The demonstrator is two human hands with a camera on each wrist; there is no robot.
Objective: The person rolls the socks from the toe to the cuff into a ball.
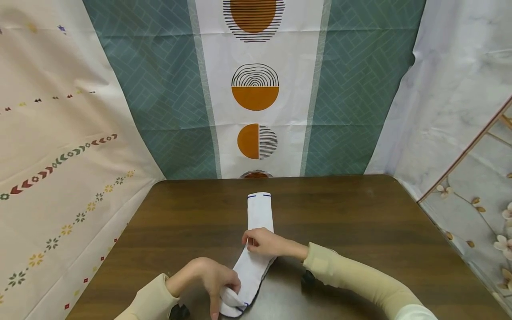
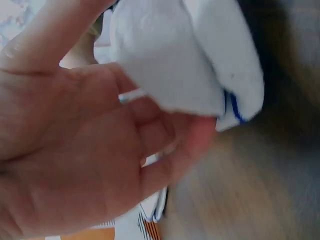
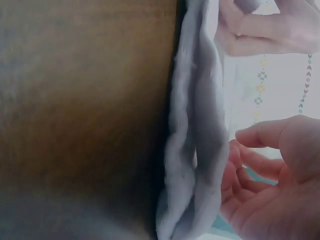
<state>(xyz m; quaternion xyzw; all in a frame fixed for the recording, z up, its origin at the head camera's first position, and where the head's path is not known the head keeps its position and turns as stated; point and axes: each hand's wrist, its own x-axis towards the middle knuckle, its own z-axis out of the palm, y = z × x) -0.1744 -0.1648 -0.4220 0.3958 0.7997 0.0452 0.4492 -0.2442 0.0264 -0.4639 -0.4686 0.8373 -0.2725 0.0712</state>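
A white towel (image 1: 259, 212) with blue stripes at its ends lies folded into a long narrow strip, running from the table's middle toward its near edge. At the near end, my left hand (image 1: 210, 275) holds a turned-up end of the towel between thumb and fingers; in the left wrist view, my fingers (image 2: 165, 165) pass behind the raised cloth (image 2: 165, 55). Farther up the strip, my right hand (image 1: 264, 242) rests on top with bent fingers. From the side, the right wrist view has its fingertips (image 3: 231, 167) against the upper layer, above stacked folds (image 3: 192, 150).
The brown wooden table (image 1: 340, 213) extends on both sides of the towel. Behind it hangs a green and white patterned curtain (image 1: 348, 89). Patterned cloths hang at the left (image 1: 60, 155) and right (image 1: 452, 111) sides.
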